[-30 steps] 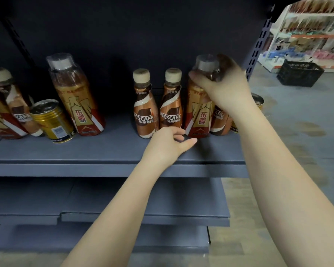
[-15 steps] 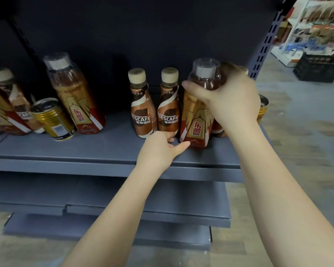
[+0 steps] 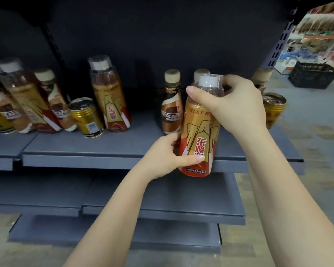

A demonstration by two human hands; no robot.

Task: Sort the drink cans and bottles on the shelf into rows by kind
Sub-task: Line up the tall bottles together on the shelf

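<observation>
Gold-labelled bottle (image 3: 200, 132) is off the shelf (image 3: 104, 143), gripped at the neck by the right hand (image 3: 237, 106) and at the base by the left hand (image 3: 168, 155). Coffee bottles (image 3: 171, 105), cans (image 3: 86, 116) and like bottles (image 3: 110, 95) stand mixed; sorting looks barely begun.

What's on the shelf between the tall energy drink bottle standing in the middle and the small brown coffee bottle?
Nothing: the head view shows bare grey shelf between the standing tall orange-gold energy drink bottle and the small brown coffee bottle.
</observation>
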